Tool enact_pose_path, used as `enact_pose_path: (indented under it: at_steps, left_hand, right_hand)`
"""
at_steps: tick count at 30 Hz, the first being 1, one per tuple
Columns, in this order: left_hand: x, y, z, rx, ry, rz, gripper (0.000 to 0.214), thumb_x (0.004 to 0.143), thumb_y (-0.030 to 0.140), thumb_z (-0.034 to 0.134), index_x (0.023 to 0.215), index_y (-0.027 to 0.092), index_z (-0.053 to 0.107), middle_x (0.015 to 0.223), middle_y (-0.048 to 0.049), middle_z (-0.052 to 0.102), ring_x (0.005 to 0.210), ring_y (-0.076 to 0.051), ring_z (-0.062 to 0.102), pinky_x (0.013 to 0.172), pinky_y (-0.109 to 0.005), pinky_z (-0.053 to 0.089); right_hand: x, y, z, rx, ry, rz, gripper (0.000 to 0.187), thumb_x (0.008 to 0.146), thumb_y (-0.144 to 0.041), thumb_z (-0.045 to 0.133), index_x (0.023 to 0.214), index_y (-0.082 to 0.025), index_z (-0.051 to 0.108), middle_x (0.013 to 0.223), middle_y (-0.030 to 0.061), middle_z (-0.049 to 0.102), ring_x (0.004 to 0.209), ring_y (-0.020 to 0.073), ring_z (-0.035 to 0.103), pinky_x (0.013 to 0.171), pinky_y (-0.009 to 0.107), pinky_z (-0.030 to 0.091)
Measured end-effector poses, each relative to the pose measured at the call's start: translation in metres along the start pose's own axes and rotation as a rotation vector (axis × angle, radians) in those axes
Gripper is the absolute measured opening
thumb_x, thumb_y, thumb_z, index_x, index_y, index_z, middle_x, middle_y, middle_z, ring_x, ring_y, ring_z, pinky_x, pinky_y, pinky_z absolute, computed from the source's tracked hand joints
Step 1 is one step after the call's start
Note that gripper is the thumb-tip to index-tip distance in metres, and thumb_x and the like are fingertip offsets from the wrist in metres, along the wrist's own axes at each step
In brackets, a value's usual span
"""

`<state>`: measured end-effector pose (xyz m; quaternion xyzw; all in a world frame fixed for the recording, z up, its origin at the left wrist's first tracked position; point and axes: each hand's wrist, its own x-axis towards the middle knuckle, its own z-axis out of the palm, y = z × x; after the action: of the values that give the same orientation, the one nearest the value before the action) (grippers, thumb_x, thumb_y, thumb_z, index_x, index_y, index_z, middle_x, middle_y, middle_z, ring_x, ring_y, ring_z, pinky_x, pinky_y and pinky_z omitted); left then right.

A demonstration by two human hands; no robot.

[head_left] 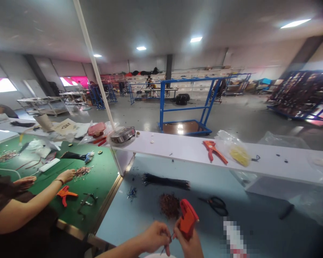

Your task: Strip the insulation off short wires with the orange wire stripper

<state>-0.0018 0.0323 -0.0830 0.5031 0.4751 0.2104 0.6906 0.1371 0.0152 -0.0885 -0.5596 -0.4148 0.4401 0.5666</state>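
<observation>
Head view, bottom centre: the right hand (188,245) has its fingers closed around an orange wire stripper (188,219); the left hand (156,236) pinches a thin wire (164,249).

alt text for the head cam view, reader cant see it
A person's right hand grips an orange wire stripper, the left hand pinching a thin wire, above a pale blue bench holding a black wire bundle. A co-worker's hand sits beside wire pieces on a green mat to the left.
</observation>
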Motion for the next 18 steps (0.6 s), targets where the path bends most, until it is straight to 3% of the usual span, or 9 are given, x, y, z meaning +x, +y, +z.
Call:
enact_pose_path:
  at_steps: [5, 13, 15, 18]
  left_hand:
    - [0.002, -0.006, 0.001, -0.131, 0.004, 0.007, 0.039, 0.043, 0.040, 0.078, 0.057, 0.014, 0.053, 0.051, 0.0033, 0.055, 0.054, -0.012, 0.055, 0.061, -0.026, 0.040]
    - [-0.003, -0.010, 0.000, -0.163, -0.010, 0.003, 0.052, 0.034, 0.048, 0.082, 0.059, 0.015, 0.050, 0.054, 0.0044, 0.057, 0.056, -0.011, 0.056, 0.064, -0.027, 0.041]
    - [0.000, -0.010, 0.004, -0.196, -0.010, 0.049, 0.055, 0.035, 0.051, 0.081, 0.063, 0.015, 0.050, 0.056, 0.0031, 0.059, 0.057, -0.012, 0.057, 0.065, -0.028, 0.042]
    - [0.006, -0.008, 0.012, -0.225, -0.028, 0.134, 0.058, 0.048, 0.063, 0.072, 0.072, 0.014, 0.050, 0.058, -0.0001, 0.060, 0.055, -0.011, 0.057, 0.063, -0.028, 0.041]
  right_hand:
    - [0.004, 0.004, -0.005, 0.016, -0.012, 0.017, 0.044, 0.059, -0.057, 0.068, 0.070, -0.016, 0.059, 0.054, 0.0019, 0.056, 0.050, 0.0179, 0.053, 0.054, 0.029, 0.044]
    - [0.005, 0.004, -0.004, 0.061, -0.001, 0.047, 0.044, 0.057, -0.057, 0.070, 0.069, -0.016, 0.059, 0.050, 0.0010, 0.054, 0.046, 0.0168, 0.050, 0.050, 0.029, 0.043]
    - [0.005, 0.005, -0.003, 0.050, -0.005, 0.034, 0.045, 0.057, -0.058, 0.070, 0.069, -0.016, 0.060, 0.052, 0.0018, 0.056, 0.047, 0.0172, 0.051, 0.051, 0.029, 0.044]
    - [0.006, 0.007, -0.004, 0.019, -0.005, 0.007, 0.048, 0.056, -0.060, 0.069, 0.071, -0.015, 0.062, 0.058, 0.0045, 0.060, 0.055, 0.0195, 0.057, 0.057, 0.030, 0.047]
